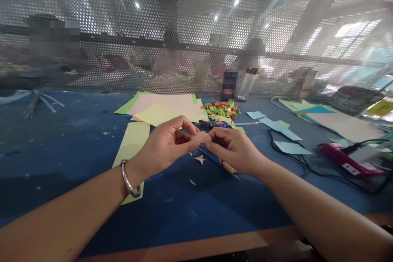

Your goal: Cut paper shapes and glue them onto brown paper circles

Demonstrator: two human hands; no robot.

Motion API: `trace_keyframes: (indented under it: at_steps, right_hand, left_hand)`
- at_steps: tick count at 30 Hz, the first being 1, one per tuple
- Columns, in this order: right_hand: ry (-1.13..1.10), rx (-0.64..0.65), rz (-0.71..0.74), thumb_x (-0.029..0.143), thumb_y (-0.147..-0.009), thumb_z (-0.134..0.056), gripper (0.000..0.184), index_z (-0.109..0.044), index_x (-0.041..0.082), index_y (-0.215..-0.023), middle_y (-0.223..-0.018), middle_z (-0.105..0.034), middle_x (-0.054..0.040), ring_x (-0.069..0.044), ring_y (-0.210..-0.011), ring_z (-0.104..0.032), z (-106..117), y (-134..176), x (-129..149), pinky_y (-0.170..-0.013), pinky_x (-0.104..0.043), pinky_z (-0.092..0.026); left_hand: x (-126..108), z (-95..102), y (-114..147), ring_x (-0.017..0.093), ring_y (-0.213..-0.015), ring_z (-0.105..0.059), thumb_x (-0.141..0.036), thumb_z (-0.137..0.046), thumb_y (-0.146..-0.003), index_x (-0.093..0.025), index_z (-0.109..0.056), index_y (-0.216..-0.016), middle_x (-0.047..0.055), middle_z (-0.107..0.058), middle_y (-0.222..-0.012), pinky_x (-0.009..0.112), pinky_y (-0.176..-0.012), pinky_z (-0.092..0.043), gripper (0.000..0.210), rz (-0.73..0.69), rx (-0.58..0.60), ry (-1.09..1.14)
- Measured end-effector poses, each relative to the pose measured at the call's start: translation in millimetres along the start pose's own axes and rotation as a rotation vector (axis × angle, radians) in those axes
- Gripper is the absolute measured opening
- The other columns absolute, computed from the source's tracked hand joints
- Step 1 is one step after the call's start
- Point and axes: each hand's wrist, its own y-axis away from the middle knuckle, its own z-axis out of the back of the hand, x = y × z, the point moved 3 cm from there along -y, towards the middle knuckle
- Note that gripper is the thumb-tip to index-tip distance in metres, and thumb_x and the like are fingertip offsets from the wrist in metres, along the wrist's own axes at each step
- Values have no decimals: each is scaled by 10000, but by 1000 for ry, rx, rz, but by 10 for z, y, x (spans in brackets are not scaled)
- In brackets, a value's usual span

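Note:
Over the blue table, my left hand (pixel 167 143) and my right hand (pixel 238 147) meet at a small pale-pink paper piece (pixel 201 137). Each pinches one end of it between thumb and fingers. A silver bangle (pixel 130 180) circles my left wrist. Below the fingers lie a blue strip-like thing (pixel 211 155), partly hidden, and a pink paper scrap (pixel 200 159). Just past my fingertips rests a dark blue object (pixel 215 124) whose kind I cannot make out. Beyond it is a heap of green and orange paper cuttings (pixel 222 110).
Pink, yellow and green paper sheets (pixel 166 104) lie behind my left hand, a long yellow strip (pixel 130 143) beside it. Light-blue paper pieces (pixel 291 147), a black cable (pixel 307 163) and a magenta power strip (pixel 350 161) are at right. A clear bottle (pixel 248 84) stands by the perforated screen.

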Motion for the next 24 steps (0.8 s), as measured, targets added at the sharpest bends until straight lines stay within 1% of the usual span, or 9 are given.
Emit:
trace_keyframes:
  at_steps: [3, 6, 8, 10, 12, 15, 20, 24]
  right_hand:
    - [1, 5, -5, 308, -948, -556, 219, -533, 194, -762, -632, -477, 42, -95, -541, -476, 2, 3, -10, -506, -229, -342]
    - [17, 3, 3, 298, -940, -566, 231, -508, 198, -740, -625, -470, 44, -95, -543, -477, 1, 0, -5, -504, -226, -342]
    - [44, -12, 20, 295, -940, -567, 226, -522, 195, -742, -632, -481, 38, -97, -556, -480, 3, 1, 14, -508, -224, -348]
    - [73, -45, 45, 291, -935, -579, 180, -570, 187, -789, -670, -521, 25, -98, -575, -481, 11, 8, 47, -515, -221, -361]
    - [79, -78, 60, 299, -933, -596, 130, -617, 178, -890, -742, -587, 5, -95, -583, -482, 19, 17, 78, -526, -221, -383]
    - [41, -92, 42, 332, -943, -602, 165, -635, 176, -986, -829, -656, -17, -87, -560, -496, 20, 21, 89, -529, -223, -410]
    - [-57, -92, 13, 380, -950, -607, 198, -647, 186, -954, -827, -664, -14, -86, -538, -538, 1, 7, 25, -495, -215, -415]
    - [-94, -77, -4, 374, -953, -606, 193, -640, 186, -927, -818, -648, -8, -82, -529, -542, -15, 1, -1, -482, -212, -418]
  left_hand:
    - [31, 11, -10, 147, -805, -644, -372, -793, -807, -182, -637, -935, 29, -693, -897, 275, -754, -523, 277, 11, 5, -37]
    - [43, 19, -15, 157, -817, -661, -383, -787, -811, -166, -675, -898, 39, -717, -874, 281, -775, -527, 259, 30, -12, -76]
    - [45, 22, -14, 149, -785, -667, -380, -789, -808, -167, -686, -867, 37, -734, -852, 268, -747, -525, 244, 45, -27, -79]
    - [47, 20, -13, 141, -735, -665, -376, -796, -801, -169, -686, -836, 27, -737, -802, 257, -706, -523, 236, 60, -36, -70]
    - [50, 11, -11, 141, -723, -671, -372, -792, -806, -167, -680, -812, 27, -739, -781, 258, -701, -528, 233, 78, -29, -50]
    - [50, -8, -9, 140, -725, -677, -375, -796, -801, -163, -677, -799, 28, -741, -774, 250, -694, -534, 243, 91, -20, -26]
    - [42, -39, -8, 124, -690, -678, -369, -772, -828, -161, -656, -795, 13, -735, -739, 237, -688, -551, 240, 92, -8, -18]
    - [34, -39, -5, 113, -688, -679, -363, -763, -838, -163, -647, -791, 8, -734, -748, 220, -681, -556, 237, 82, -9, -35]
